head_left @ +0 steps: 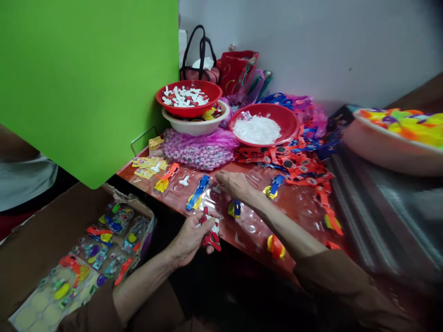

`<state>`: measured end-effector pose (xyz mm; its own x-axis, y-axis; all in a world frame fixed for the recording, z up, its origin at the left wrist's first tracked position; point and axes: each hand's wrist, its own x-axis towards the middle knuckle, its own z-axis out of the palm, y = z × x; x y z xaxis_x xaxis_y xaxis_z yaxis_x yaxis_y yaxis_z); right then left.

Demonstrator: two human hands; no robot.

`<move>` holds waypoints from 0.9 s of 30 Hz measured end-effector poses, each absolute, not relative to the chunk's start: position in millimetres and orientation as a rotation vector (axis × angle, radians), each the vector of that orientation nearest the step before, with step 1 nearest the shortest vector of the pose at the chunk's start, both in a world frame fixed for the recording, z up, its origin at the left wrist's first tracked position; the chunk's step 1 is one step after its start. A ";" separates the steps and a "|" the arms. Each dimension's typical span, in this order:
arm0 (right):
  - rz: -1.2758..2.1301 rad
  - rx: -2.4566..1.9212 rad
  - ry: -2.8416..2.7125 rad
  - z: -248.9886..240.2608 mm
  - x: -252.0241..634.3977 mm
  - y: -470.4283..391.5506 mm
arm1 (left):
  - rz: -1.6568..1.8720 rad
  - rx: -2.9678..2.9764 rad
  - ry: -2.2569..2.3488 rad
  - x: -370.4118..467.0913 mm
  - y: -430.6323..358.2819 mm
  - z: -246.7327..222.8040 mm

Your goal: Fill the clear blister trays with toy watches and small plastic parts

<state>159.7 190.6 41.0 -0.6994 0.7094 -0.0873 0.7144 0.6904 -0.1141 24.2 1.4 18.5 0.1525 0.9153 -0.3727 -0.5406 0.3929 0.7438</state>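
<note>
My left hand (192,237) is closed round several red and white pieces (211,233) just off the table's front edge. Over the clear plastic blister trays on the table, my right hand (235,185) reaches out with its fingers bent downward; a small white piece (217,189) lies at its fingertips, and whether it is gripped is unclear. A blue strap piece with a yellow disc (198,191) lies left of that hand. Further left are a loose white piece (184,180), an orange strap piece (170,171) and yellow cards (147,165).
Behind stand a red bowl of white pieces (188,110) on a cream bowl (197,127), and another red bowl (290,124). A pink bag of beads (200,150) lies before them. A green panel (90,83) and a filled cardboard box (51,216) are left.
</note>
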 end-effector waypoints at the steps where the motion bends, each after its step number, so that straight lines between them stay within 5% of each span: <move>1: -0.219 1.237 2.844 44.3 159.7 187.3 | 1.111 0.507 0.910 25.2 0.9 20.0; 9: -1.111 1.127 3.117 73.0 195.4 89.9 | 1.036 0.592 0.862 46.1 -12.2 31.8; 13: -1.199 1.425 3.155 56.7 225.2 29.9 | 0.915 0.636 0.832 70.5 -28.4 26.4; 19: -1.763 2.041 2.770 58.7 283.0 19.1 | 0.778 0.668 0.824 101.2 -39.6 23.8; 27: -1.563 1.795 2.819 68.7 280.7 4.7 | 0.797 0.776 0.799 119.8 -27.6 26.9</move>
<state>280.7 4.7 68.7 -0.4147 0.9098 0.0162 0.4685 0.2287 -0.8534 119.8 -27.6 26.9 0.4564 0.8348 -0.3079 -0.3060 0.4722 0.8267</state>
